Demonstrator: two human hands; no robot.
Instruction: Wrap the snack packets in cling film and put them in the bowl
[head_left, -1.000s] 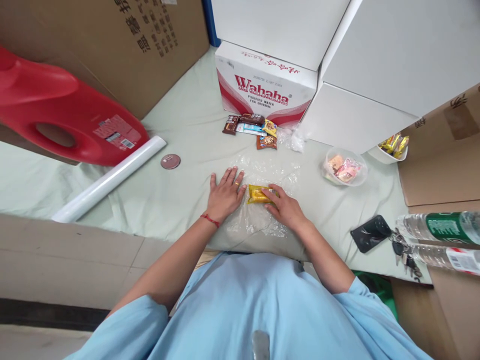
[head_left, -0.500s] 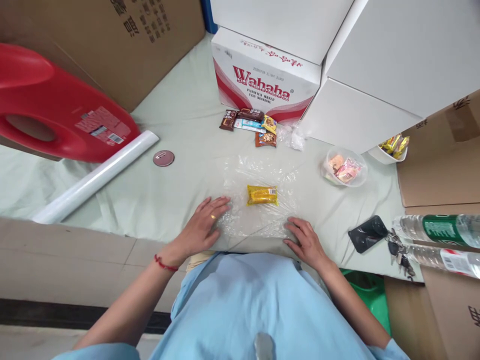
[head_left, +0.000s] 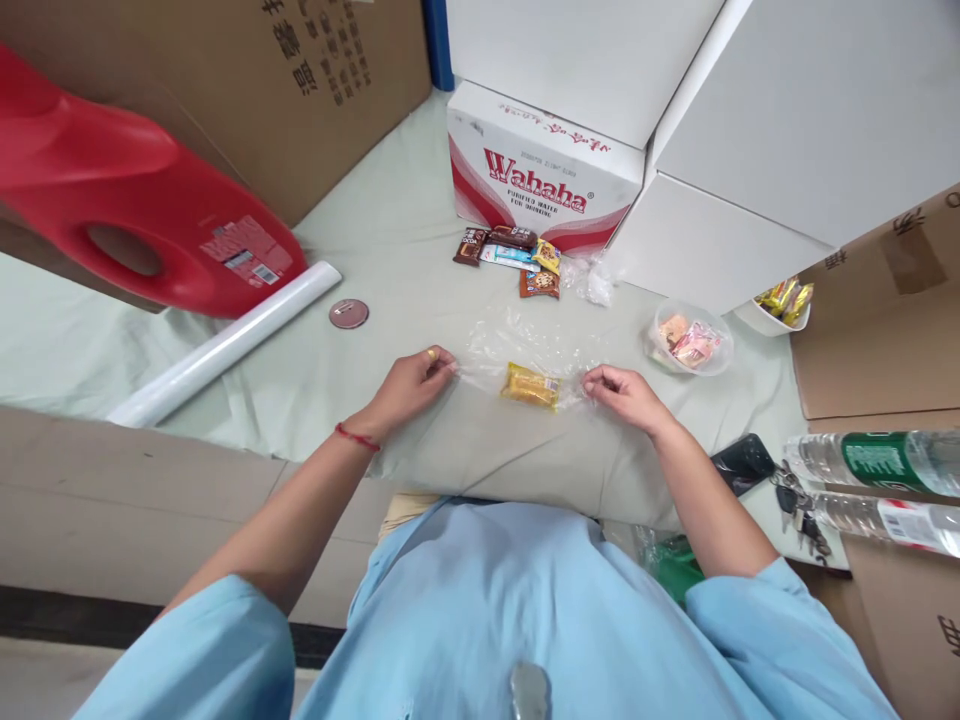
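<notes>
While one yellow packet (head_left: pixel 531 388) lies between, left hand (head_left: pixel 418 387), right hand (head_left: pixel 624 395) pinch one film (head_left: pixel 484 377)

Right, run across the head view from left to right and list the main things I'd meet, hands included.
Red plastic jug → round pin-back badge → left hand → yellow-wrapped snack → right hand → clear plastic bowl → black phone → bunch of keys.

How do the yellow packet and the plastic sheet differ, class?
The packet is yellow; the sheet is clear. The packet is compact and plump, the sheet thin and broader. The left hand and right hand pinch the sheet, while neither touches the packet. Both are between the hands.
</notes>
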